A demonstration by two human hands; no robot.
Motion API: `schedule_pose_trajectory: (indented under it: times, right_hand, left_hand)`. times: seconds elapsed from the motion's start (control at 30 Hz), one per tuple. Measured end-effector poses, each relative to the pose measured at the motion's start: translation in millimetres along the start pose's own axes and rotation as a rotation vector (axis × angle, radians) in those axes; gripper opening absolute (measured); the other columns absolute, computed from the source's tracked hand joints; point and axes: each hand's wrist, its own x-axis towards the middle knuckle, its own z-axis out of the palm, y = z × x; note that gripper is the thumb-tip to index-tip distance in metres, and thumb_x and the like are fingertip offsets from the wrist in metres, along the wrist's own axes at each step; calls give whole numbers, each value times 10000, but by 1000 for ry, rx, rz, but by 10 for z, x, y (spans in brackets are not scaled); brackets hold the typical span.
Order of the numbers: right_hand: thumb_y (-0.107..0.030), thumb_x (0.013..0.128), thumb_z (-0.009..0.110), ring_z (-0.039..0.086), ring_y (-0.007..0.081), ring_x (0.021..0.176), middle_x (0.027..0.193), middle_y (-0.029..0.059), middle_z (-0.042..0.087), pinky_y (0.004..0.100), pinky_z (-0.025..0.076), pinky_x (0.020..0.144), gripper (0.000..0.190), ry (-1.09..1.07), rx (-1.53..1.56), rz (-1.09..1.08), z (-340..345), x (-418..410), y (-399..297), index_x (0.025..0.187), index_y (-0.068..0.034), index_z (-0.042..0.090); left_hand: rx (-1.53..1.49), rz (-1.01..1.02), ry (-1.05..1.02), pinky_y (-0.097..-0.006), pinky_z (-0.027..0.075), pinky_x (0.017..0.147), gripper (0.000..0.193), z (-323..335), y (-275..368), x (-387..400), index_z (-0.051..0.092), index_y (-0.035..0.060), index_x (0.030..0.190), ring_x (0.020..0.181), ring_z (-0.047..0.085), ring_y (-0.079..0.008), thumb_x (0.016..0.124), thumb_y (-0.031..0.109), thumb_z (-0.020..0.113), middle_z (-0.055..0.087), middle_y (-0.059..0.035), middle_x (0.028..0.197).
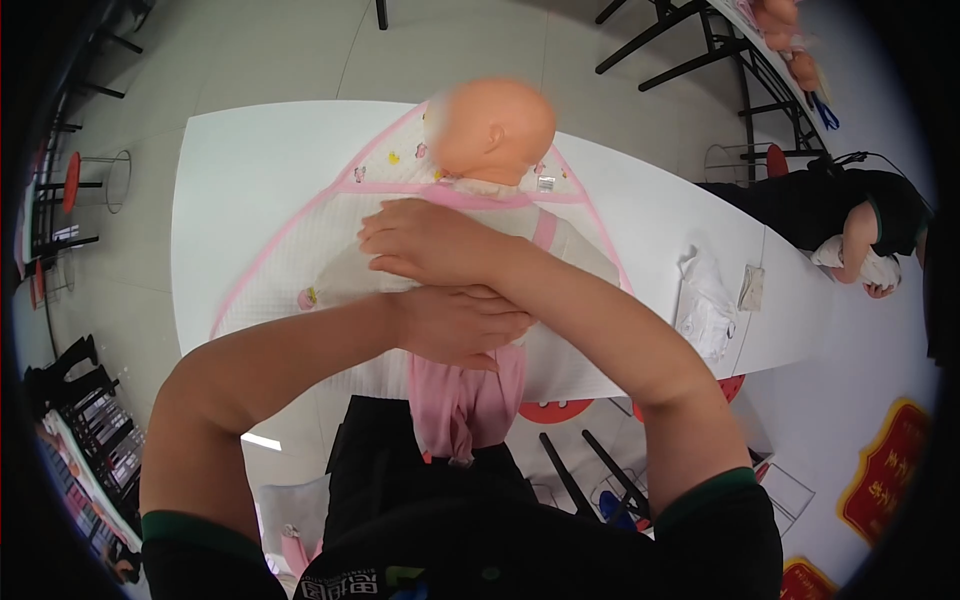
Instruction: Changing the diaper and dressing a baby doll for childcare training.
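A baby doll point(499, 127) lies on a white quilted hooded blanket point(262, 277) with pink edging, its head towards the far side of the table. It wears a white top with a pink collar point(480, 198) and pink trousers point(469, 397), whose legs hang over the near edge. My forearms cross above its torso. My right hand point(427, 241) rests palm down over the chest, fingers pointing left. Just nearer to me, my left hand point(461, 326) lies flat over the lower torso, fingers pointing right, partly beneath my right wrist. Both palms are hidden.
On the white table point(225, 165), a white garment point(705, 307) and a small packet point(751, 288) lie at the right. Beyond, a person point(874, 217) holds a white-wrapped bundle point(862, 262). Red stools point(555, 410) stand under the near edge; more dolls point(780, 30) lie on another table.
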Motion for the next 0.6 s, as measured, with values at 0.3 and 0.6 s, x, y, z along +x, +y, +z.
schedule_pose_trajectory:
  times: [0.3, 0.6]
  right_hand:
    - [-195, 836, 640, 517, 313, 1202, 1291, 121, 561, 415, 419, 976, 396, 114, -145, 158, -871, -800, -230, 1214, -84, 601]
    - [-211, 801, 693, 447, 259, 1280, 1364, 115, 488, 428, 344, 1097, 514, -154, -195, 120, -565, -1492, -248, 1259, -38, 539]
  left_hand:
    - [48, -278, -136, -409, 298, 1128, 484, -596, -175, -463, 466, 38, 1325, 1333, 384, -252, 914, 277, 553, 419, -113, 1425]
    - [235, -64, 31, -392, 293, 1153, 456, -543, -669, -461, 439, 35, 1353, 1368, 350, -259, 921, 159, 515, 380, -100, 1467]
